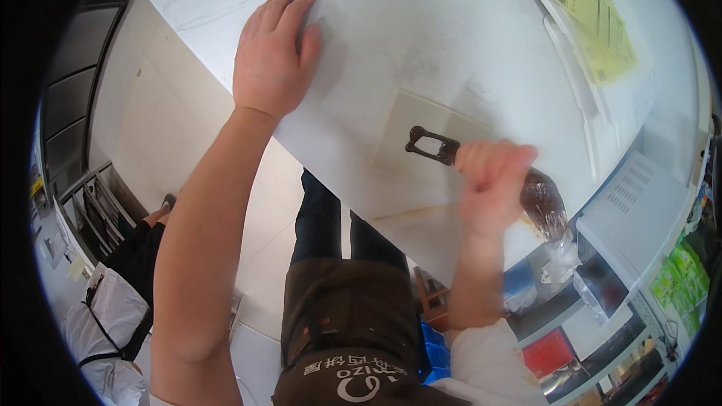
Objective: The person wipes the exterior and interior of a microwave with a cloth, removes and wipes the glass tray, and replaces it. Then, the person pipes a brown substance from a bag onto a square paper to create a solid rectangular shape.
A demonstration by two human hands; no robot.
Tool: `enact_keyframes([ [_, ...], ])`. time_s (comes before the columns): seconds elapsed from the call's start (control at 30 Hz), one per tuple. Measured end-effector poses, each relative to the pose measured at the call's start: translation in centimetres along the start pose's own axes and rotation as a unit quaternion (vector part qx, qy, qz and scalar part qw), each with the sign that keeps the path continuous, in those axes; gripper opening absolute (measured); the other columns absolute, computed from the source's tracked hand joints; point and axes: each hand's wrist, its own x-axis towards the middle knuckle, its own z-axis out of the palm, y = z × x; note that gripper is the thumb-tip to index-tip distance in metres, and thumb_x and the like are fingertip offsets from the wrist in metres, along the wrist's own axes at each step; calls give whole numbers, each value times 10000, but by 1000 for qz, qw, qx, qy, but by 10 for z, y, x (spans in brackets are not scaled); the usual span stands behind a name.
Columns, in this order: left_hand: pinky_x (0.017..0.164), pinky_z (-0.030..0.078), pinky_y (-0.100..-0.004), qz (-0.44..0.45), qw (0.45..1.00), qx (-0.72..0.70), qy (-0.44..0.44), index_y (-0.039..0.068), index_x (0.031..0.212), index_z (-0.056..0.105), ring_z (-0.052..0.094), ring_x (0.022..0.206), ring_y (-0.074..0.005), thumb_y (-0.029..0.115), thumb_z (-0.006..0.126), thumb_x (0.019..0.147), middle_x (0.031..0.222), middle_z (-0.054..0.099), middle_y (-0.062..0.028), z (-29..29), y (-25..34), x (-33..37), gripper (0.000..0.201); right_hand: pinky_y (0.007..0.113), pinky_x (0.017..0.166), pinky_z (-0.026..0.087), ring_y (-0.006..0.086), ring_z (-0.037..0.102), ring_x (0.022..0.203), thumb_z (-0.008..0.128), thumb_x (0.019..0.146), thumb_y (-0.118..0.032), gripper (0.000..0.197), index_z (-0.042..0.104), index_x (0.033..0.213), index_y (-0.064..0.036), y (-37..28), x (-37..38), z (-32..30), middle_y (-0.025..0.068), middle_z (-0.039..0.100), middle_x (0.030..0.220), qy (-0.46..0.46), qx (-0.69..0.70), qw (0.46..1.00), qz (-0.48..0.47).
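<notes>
On the white tabletop (391,15), my left hand (274,64) lies with its fingers stretched out and nothing in them. My right hand (489,177), slightly blurred, is wrapped round a clear piping bag (543,199) filled with something dark brown. The twisted end of the bag hangs past the table's edge; its tip is hard to make out by the fist. Just left of that fist, a glossy dark brown outline (415,140) with knobbed corners frames a whitish centre. It sits on a thin, pale square sheet (387,143).
A yellow printed slip (590,22) lies on white packaging at the far right. Below the table's right edge are a pale grey box (632,195), green packets (681,278) and shelves with a red item (549,353). Another person (113,316) is at the lower left, near a metal rack.
</notes>
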Motion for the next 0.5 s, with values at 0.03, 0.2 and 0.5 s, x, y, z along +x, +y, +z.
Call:
enact_keyframes([
  [0.03,1143,394,-429,0,1000,0,1,123,1385,583,488,1374,-340,191,540,990,1524,516,-88,0,0,0,403,339,591,302,142,296,522,373,1095,-533,602,338,643,-137,0,-1,-2,-12,313,561,-11,-1,1000,7],
  [0.2,1145,392,-431,4,1000,1,3,125,1383,583,484,1378,-339,186,544,985,1523,516,-87,1,0,1,404,353,607,330,152,249,506,354,1110,-494,588,312,637,-147,-1,3,6,-25,248,548,29,-10,1000,-7],
  [0.5,1110,434,-434,6,1000,5,20,111,1321,616,523,1325,-334,174,610,947,1477,549,-95,1,3,1,380,343,608,324,149,295,525,369,1096,-533,606,330,642,-133,3,-1,-4,-11,302,550,-33,12,999,34],
])
